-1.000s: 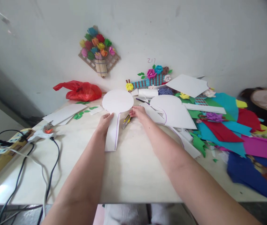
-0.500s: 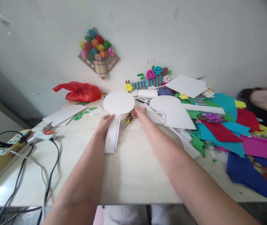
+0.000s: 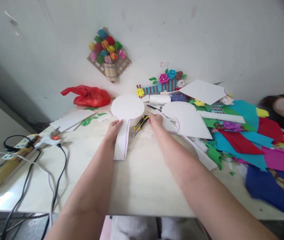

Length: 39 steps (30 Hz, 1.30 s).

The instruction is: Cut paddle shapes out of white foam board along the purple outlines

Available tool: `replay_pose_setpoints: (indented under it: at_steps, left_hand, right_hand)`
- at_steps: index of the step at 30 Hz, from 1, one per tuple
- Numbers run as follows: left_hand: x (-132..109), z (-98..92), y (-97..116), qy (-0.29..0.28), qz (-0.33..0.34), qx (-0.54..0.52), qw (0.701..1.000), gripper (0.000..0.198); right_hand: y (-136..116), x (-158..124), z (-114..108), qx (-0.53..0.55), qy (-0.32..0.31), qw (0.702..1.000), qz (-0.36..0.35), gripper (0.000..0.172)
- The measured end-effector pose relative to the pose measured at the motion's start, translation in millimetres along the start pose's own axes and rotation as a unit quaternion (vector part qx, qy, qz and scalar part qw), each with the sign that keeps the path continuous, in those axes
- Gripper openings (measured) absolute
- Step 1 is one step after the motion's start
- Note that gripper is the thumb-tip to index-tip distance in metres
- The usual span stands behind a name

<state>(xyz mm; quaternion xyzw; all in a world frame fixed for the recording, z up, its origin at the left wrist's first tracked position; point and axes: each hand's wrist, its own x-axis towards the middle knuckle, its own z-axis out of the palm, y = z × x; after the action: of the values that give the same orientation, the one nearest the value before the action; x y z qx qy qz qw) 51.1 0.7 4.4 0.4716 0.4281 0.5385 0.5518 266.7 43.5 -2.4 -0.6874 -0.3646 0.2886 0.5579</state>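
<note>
My left hand (image 3: 114, 130) is closed on a white board piece (image 3: 121, 143) with a purple line drawn along its edge. At its top is a round white disc (image 3: 127, 106); whether the two are joined I cannot tell. My right hand (image 3: 156, 120) has its fingers pinched together, just right of the disc; what they hold, if anything, is hidden. A yellow-and-black utility knife (image 3: 141, 124) lies on the table between my hands. Right of my right hand is a white board piece with a rounded top (image 3: 185, 118), and purple-marked offcuts (image 3: 200, 153) lie beside it.
Coloured sheets (image 3: 249, 140) and scraps crowd the right side. A red plastic bag (image 3: 92, 96), green paper leaves (image 3: 89, 120) and white sheets (image 3: 70, 120) are at the back left. A power strip (image 3: 9, 163) with cables sits on the left. A flower decoration (image 3: 110, 55) is on the wall.
The view has shifted slightly, so the scene sits further right. My right hand has moved a little to the right, away from the disc. My left hand keeps its grip on the white board piece.
</note>
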Motion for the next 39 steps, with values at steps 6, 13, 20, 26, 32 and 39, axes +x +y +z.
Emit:
replay_pose_setpoints:
  at_steps: [6,13,20,26,32,39]
  left_hand:
    - [5.1,-1.1,-2.5,0.026,0.025,-0.029,0.999,0.044]
    - [12.1,-1.1,-9.0,0.048,0.068,-0.025,0.996,0.049]
    - [14.5,5.8,-13.0,0.051,0.104,-0.046,0.992,0.044]
    - [8.1,7.1,-10.6,-0.019,0.072,-0.086,0.993,0.044]
    - [6.3,6.4,-6.7,0.0,0.064,-0.068,0.996,0.045]
    - [1.5,9.8,-1.1,-0.005,0.039,-0.039,0.998,0.042]
  right_hand:
    - [-13.3,-19.5,-1.7,-0.133,0.057,0.97,-0.197,0.04]
    - [-26.3,-41.6,15.6,-0.039,-0.199,0.973,-0.109,0.019]
    - [-33.9,-71.3,25.0,0.091,-0.433,0.897,-0.001,0.027]
    - [-34.0,-74.4,23.0,0.107,-0.427,0.898,0.009,0.024]
    - [-35.8,-63.9,19.8,0.138,-0.338,0.931,0.014,0.017]
    - [-37.5,-64.2,21.1,0.204,-0.286,0.936,0.032,0.014]
